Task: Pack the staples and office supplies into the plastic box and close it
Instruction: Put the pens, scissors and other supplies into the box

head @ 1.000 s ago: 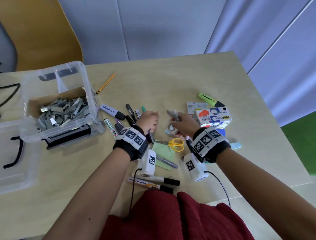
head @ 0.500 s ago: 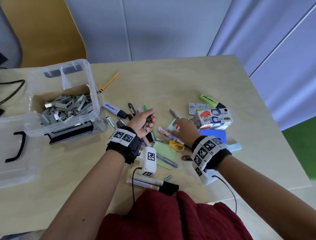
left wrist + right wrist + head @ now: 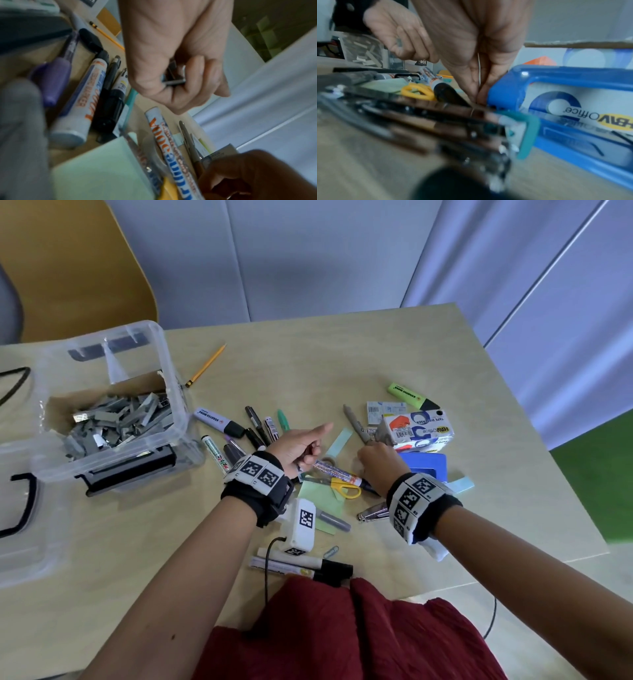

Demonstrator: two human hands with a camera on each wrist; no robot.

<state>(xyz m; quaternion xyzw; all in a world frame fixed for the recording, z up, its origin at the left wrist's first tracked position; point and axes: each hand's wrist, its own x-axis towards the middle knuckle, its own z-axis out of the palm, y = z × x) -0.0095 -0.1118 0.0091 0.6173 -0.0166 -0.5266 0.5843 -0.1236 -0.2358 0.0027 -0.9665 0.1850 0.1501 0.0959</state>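
At far left on the table (image 3: 342, 354), clear plastic box (image 3: 164, 364) open, full of loose staples (image 3: 116, 422). Mid-table, above scattered markers (image 3: 219, 422), left hand (image 3: 298, 445) curled round small dark metal pieces (image 3: 173, 79), forefinger pointing out. Further right, beside the blue holder (image 3: 424, 467), right hand (image 3: 380, 460) with fingertips (image 3: 477, 94) pressed together, pinching something thin, hard to identify.
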